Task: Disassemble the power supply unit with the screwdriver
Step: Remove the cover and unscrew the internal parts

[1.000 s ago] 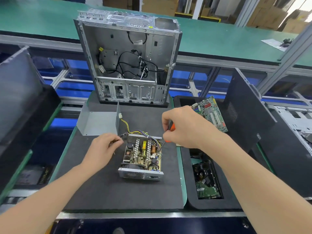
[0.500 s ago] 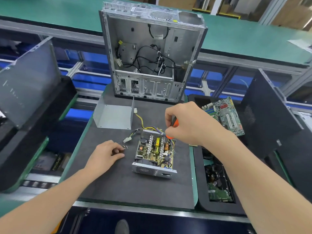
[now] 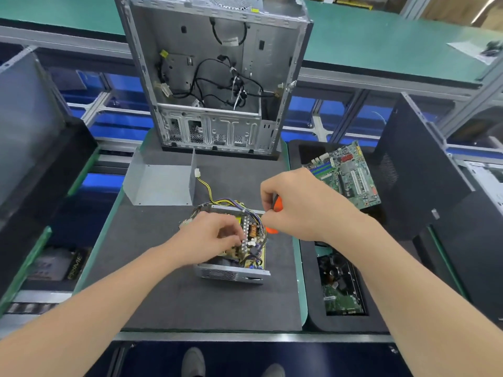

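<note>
**While Prying Inside, a Slip Is Looming**

As the right hand (image 3: 296,205) is clenching the orange-handled screwdriver (image 3: 277,205) over the open grey metal power supply unit (image 3: 234,274) on the dark mat (image 3: 190,300), the left hand (image 3: 209,238) is touching its board (image 3: 253,242), grasp unclear; a slip could gouge components.

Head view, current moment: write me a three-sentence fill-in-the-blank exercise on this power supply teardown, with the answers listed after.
1. The right hand grips a screwdriver whose handle is ____.
2. The grey metal cover lies on the mat between the power supply unit and the open ____.
3. The green motherboard lies to the ____ of the power supply unit.

Missing words: orange; computer case; right
</note>
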`<state>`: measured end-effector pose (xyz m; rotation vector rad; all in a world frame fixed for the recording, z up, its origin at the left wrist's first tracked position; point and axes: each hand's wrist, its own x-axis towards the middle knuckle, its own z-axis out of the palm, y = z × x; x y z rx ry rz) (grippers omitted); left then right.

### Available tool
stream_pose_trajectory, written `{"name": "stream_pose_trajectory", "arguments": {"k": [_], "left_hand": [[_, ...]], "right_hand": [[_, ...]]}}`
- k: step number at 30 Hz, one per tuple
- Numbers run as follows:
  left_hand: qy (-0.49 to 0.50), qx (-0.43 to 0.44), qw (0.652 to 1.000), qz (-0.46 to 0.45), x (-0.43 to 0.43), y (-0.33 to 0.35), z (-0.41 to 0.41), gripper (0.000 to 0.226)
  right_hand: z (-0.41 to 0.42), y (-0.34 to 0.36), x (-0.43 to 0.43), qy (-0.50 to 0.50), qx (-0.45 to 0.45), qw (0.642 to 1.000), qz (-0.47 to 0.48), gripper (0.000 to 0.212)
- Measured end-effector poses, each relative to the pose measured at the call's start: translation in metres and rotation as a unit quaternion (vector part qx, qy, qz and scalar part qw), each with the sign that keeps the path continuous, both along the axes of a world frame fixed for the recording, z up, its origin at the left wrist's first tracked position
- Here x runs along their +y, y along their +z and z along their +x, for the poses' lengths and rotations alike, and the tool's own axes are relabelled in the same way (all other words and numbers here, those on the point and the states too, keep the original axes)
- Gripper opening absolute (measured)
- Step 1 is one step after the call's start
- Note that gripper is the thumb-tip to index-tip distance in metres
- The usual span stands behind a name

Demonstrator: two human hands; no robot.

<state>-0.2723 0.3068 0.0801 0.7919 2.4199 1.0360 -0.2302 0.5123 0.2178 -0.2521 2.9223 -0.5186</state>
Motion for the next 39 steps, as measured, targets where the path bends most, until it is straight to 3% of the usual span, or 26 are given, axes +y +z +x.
{"name": "stream_pose_trajectory", "arguments": {"k": [7,10,14,20,27,30,32,36,39], "left_hand": [[-0.078,0.081,0.993,-0.022,0.029,-0.015,-0.006,0.014],[-0.139,0.150,0.978,-0.048,0.035,-0.026,-0.011,0.005],[-0.163,0.212,0.960,-0.082,0.043,-0.033,-0.007,0.011],[-0.207,0.249,0.941,-0.100,0.050,-0.032,-0.005,0.013],[-0.221,0.187,0.948,-0.133,0.056,-0.028,-0.005,0.003],[-0.138,0.064,0.987,-0.057,0.055,-0.020,-0.005,0.020],[-0.098,0.019,0.995,0.000,0.056,-0.013,-0.005,0.022],[-0.013,-0.117,0.979,0.168,0.067,-0.002,0.002,0.022],[0.026,-0.111,0.967,0.228,0.068,0.006,-0.004,0.014]], "right_hand": [[0.000,-0.020,0.017,-0.008,-0.015,1.000,-0.004,0.010],[-0.002,-0.027,0.024,-0.017,-0.021,1.000,-0.004,0.011],[-0.006,-0.037,0.030,-0.022,-0.036,0.999,-0.003,0.013],[-0.008,-0.050,0.037,-0.041,-0.047,0.998,-0.014,0.009],[-0.007,-0.067,0.049,-0.056,-0.019,0.995,-0.074,0.016],[-0.005,-0.072,0.051,-0.080,-0.016,0.989,-0.120,0.015],[-0.007,-0.072,0.050,-0.089,0.005,0.985,-0.146,0.016],[-0.010,-0.060,0.044,-0.119,0.087,0.967,-0.207,0.023],[-0.011,-0.044,0.041,-0.144,0.137,0.939,-0.281,0.026]]}}
